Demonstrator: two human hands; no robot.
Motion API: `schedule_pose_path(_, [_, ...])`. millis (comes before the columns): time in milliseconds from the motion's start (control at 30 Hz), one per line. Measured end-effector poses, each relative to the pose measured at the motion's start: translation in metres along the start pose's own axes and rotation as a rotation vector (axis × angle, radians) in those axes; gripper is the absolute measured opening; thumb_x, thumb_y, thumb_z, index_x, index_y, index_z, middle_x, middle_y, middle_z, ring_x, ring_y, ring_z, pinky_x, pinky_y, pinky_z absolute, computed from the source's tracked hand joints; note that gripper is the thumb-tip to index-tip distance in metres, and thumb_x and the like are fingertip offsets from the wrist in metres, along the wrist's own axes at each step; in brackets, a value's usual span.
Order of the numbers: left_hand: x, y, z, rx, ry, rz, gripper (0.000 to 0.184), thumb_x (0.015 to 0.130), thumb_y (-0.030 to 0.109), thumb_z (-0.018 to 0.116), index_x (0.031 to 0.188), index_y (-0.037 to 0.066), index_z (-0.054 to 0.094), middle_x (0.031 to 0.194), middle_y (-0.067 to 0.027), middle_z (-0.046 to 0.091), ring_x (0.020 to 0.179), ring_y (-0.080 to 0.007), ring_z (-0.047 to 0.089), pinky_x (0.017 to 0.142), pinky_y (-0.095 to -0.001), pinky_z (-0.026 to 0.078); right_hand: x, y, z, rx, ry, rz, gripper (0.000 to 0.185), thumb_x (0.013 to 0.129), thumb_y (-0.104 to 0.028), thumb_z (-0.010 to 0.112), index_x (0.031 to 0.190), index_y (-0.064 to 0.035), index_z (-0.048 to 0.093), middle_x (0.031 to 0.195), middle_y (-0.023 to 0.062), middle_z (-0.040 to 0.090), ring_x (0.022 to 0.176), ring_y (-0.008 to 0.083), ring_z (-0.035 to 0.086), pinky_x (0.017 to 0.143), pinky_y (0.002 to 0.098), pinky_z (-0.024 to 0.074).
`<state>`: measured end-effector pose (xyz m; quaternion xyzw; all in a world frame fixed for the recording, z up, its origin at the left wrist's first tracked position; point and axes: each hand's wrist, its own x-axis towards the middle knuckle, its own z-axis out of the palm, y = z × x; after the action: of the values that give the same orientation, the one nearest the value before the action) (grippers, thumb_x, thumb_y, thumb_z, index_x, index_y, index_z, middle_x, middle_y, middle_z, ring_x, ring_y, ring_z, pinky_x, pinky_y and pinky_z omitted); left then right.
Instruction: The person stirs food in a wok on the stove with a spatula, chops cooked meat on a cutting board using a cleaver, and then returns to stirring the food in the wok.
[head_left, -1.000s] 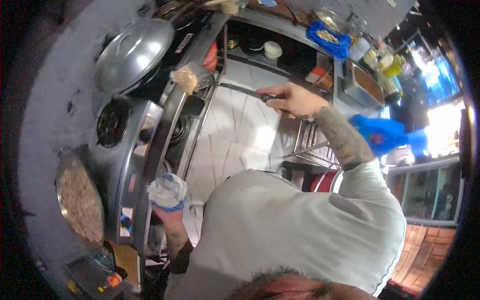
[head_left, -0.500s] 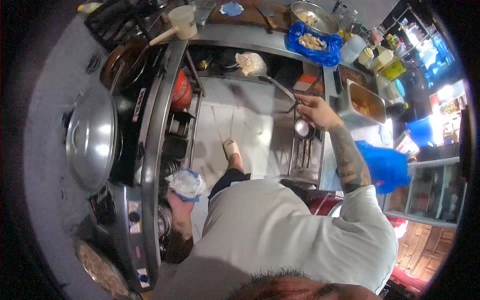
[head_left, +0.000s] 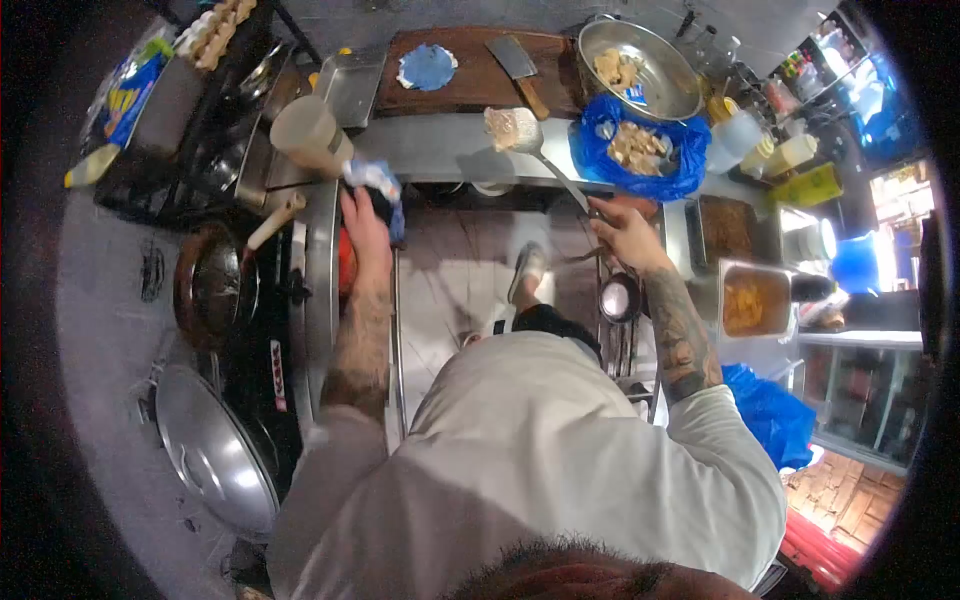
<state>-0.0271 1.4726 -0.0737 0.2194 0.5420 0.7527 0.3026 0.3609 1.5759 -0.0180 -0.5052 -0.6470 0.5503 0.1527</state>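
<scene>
My right hand (head_left: 625,235) is closed around the handle of a long metal cooking spatula (head_left: 562,178). Pale, wet-looking food (head_left: 505,128) lies on its broad head, over the front of the steel counter (head_left: 430,140). On the left, my left hand (head_left: 368,235) grips a crumpled white-and-blue cloth (head_left: 375,183), beside a cream plastic dipper (head_left: 308,138) at the counter's corner. A blue plastic bag (head_left: 690,178) with pale food pieces (head_left: 640,148) sits close to the spatula, to its right.
A cleaver (head_left: 513,60) and a blue-and-white piece (head_left: 428,66) lie on a wooden board (head_left: 465,98). Behind the bag stands a large metal bowl (head_left: 665,65). A wok (head_left: 215,285) and a domed lid (head_left: 215,450) are left; a steel pan of brown liquid (head_left: 757,305) is right.
I have come closer to the back counter. My left hand with the cloth has moved forward from low on the left to the counter's corner; the spatula has moved over the counter's front.
</scene>
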Motion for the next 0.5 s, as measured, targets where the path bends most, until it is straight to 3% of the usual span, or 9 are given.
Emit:
schedule_pose_path(33, [0.038, -0.006, 0.019, 0.34, 0.051, 0.271, 0.056, 0.101, 0.031, 0.046, 0.143, -0.004, 0.034, 0.145, -0.0174, 0.041, 0.132, -0.0276, 0.04, 0.11, -0.0369, 0.026, 0.022, 0.002, -0.003, 0.006, -0.007, 0.007, 0.045, 0.092, -0.016, 0.063, 0.135, -0.0077, 0.054, 0.069, -0.0014, 0.055, 0.058, 0.0064, 0.048, 0.049, 0.0257, 0.0416])
schedule_pose_path(67, [0.076, -0.016, 0.026, 0.342, 0.003, 0.111, 0.053, 0.102, 0.031, 0.045, 0.142, -0.003, 0.037, 0.143, -0.0182, 0.043, 0.131, -0.0265, 0.04, 0.108, -0.0359, 0.03, 0.045, 0.005, -0.009, -0.073, 0.022, -0.058, 0.045, 0.092, -0.016, 0.063, 0.135, -0.0073, 0.055, 0.068, -0.0012, 0.055, 0.057, 0.0069, 0.049, 0.05, 0.0261, 0.0419])
schedule_pose_path(100, [0.096, -0.014, 0.053, 0.553, 0.087, 0.409, 0.05, 0.1, 0.029, 0.047, 0.138, -0.003, 0.042, 0.139, -0.0228, 0.046, 0.128, -0.0366, 0.042, 0.109, -0.0414, 0.028, 0.063, 0.005, -0.012, -0.15, 0.047, -0.124, 0.045, 0.091, -0.016, 0.063, 0.134, -0.0069, 0.055, 0.068, -0.001, 0.056, 0.056, 0.0074, 0.049, 0.05, 0.0264, 0.0422])
schedule_pose_path(133, [0.129, -0.011, 0.072, 0.623, 0.073, 0.61, 0.047, 0.099, 0.028, 0.049, 0.136, -0.002, 0.045, 0.132, -0.0235, 0.047, 0.124, -0.0395, 0.042, 0.106, -0.0445, 0.03, 0.077, -0.008, -0.017, -0.086, 0.025, -0.004, 0.044, 0.091, -0.016, 0.063, 0.133, -0.0056, 0.055, 0.066, -0.0001, 0.056, 0.053, 0.009, 0.049, 0.052, 0.0266, 0.0428])
schedule_pose_path(233, [0.184, -0.005, 0.121, 0.883, 0.168, 0.802, 0.044, 0.096, 0.028, 0.052, 0.136, 0.009, 0.048, 0.128, -0.0187, 0.046, 0.12, -0.0384, 0.041, 0.103, -0.0511, 0.028, 0.123, -0.028, -0.033, -0.105, 0.004, 0.041, 0.044, 0.09, -0.018, 0.064, 0.131, -0.0041, 0.056, 0.072, 0.0094, 0.065, 0.057, 0.0153, 0.058, 0.058, 0.0318, 0.0482])
schedule_pose_path(333, [0.245, -0.012, 0.165, 1.262, 0.148, 0.848, 0.046, 0.094, 0.03, 0.053, 0.137, 0.016, 0.049, 0.131, -0.0175, 0.046, 0.121, -0.0376, 0.041, 0.1, -0.0606, 0.025, 0.186, -0.002, -0.043, -0.219, 0.075, -0.202, 0.044, 0.088, -0.021, 0.065, 0.129, -0.0052, 0.058, 0.084, 0.0211, 0.069, 0.072, 0.0299, 0.068, 0.068, 0.0379, 0.052])
schedule_pose_path(367, [0.266, -0.026, 0.174, 1.27, 0.144, 0.837, 0.046, 0.094, 0.03, 0.053, 0.137, 0.016, 0.049, 0.131, -0.0175, 0.046, 0.121, -0.0376, 0.041, 0.1, -0.0606, 0.025, 0.203, 0.004, -0.043, -0.217, 0.067, -0.192, 0.044, 0.088, -0.021, 0.065, 0.129, -0.0052, 0.058, 0.084, 0.0211, 0.069, 0.072, 0.0299, 0.068, 0.068, 0.0379, 0.052])
schedule_pose_path(433, [0.305, -0.075, 0.175, 1.473, -0.186, 0.743, 0.049, 0.093, 0.034, 0.054, 0.139, 0.021, 0.047, 0.138, -0.0164, 0.042, 0.129, -0.0378, 0.037, 0.101, -0.0681, 0.02, 0.229, 0.007, -0.045, -0.347, 0.13, -0.257, 0.044, 0.087, -0.024, 0.065, 0.127, -0.0069, 0.059, 0.092, 0.0285, 0.066, 0.09, 0.0422, 0.066, 0.077, 0.0428, 0.052])
schedule_pose_path(500, [0.308, -0.11, 0.178, 1.78, -0.448, 0.471, 0.052, 0.094, 0.036, 0.052, 0.142, 0.019, 0.043, 0.146, -0.0157, 0.036, 0.136, -0.0387, 0.03, 0.106, -0.0683, 0.017, 0.245, -0.013, -0.044, -0.389, 0.099, -0.171, 0.042, 0.087, -0.024, 0.064, 0.127, -0.0095, 0.06, 0.092, 0.0292, 0.065, 0.09, 0.0447, 0.064, 0.077, 0.0467, 0.0518])
